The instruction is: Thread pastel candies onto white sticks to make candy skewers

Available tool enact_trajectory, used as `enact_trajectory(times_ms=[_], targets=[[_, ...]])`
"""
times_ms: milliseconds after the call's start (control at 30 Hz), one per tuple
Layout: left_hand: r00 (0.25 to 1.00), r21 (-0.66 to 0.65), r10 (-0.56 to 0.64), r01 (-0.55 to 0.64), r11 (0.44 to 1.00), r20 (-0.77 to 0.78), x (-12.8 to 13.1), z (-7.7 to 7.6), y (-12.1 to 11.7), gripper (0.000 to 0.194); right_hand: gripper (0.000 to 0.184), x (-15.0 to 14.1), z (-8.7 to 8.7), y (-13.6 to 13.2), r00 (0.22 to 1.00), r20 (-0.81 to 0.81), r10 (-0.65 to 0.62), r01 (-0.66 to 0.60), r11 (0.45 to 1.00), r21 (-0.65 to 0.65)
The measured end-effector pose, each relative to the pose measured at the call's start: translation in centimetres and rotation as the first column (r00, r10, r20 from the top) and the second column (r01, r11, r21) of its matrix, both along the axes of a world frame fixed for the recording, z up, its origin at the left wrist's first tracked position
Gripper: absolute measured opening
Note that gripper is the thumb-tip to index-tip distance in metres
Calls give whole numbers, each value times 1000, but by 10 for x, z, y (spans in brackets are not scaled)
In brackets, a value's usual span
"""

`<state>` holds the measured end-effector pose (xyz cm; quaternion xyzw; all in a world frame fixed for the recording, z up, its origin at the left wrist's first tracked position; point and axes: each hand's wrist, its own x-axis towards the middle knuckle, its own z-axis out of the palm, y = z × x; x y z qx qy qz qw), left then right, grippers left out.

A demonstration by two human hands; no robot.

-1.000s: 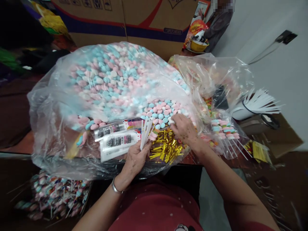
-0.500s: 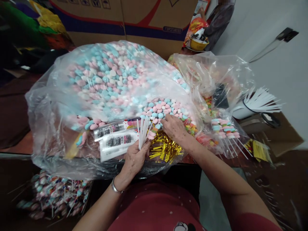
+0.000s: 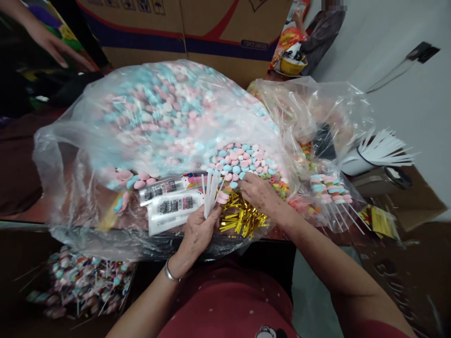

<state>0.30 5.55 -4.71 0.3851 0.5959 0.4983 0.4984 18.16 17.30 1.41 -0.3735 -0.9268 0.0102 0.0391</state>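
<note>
My left hand (image 3: pixel 200 230) is closed around a bunch of white candy sticks (image 3: pixel 210 195), which stand up from the fist. On one of them, at the right side of the bunch, sit pink and white marshmallows (image 3: pixel 222 197) and an orange-green gummy. Curled fingers on my right hand (image 3: pixel 259 193) touch the front edge of a pile of pink, blue and white marshmallows (image 3: pixel 239 159); whatever lies between the fingertips is hidden. Gold twist ties (image 3: pixel 243 220) lie between and below both hands. Ring-shaped gummies (image 3: pixel 279 185) are just beyond my right wrist.
A large clear bag of marshmallows (image 3: pixel 158 112) fills the table. Printed plastic sleeves (image 3: pixel 176 210) lie left of my hand. Finished marshmallow skewers (image 3: pixel 331 188) and a container of sticks (image 3: pixel 359 159) are at right. A box of wrapped candy (image 3: pixel 88 281) stands below. Another person's hand (image 3: pixel 52 44) reaches in at upper left.
My right hand has drawn slightly toward me and its fingers have curled in more. Another person's arm has come into view at upper left. My left hand keeps its hold.
</note>
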Motion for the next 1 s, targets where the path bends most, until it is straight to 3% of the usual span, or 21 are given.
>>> enact_trajectory(times_ms=[67, 133, 233, 433, 633, 900, 1000], targets=[[1000, -3, -5, 5, 1000, 5, 0, 1, 0, 37, 18, 8, 5, 5, 992, -113, -49, 43, 998, -56], [1000, -1, -7, 7, 1000, 21, 0, 2, 0, 37, 16, 16, 9, 11, 963, -193, -188, 181, 982, -53], [999, 0, -5, 5, 1000, 33, 1, 5, 1, 37, 17, 18, 10, 15, 931, -197, -309, 308, 951, -33], [1000, -2, 4, -4, 1000, 10, 1, 5, 1, 37, 18, -5, 7, 1, 993, -13, -120, 120, 993, -1], [1000, -2, 5, -5, 1000, 30, 1, 0, 0, 35, 21, -15, 10, -3, 962, 194, -194, 194, 981, 18], [999, 21, -35, 35, 999, -1, 6, 21, 5, 36, 15, -6, 2, -5, 961, 268, -65, 32, 991, 126], [999, 59, -48, 48, 997, 2, 6, 23, 8, 34, 15, -6, 0, -5, 957, 271, -106, 48, 976, 212]])
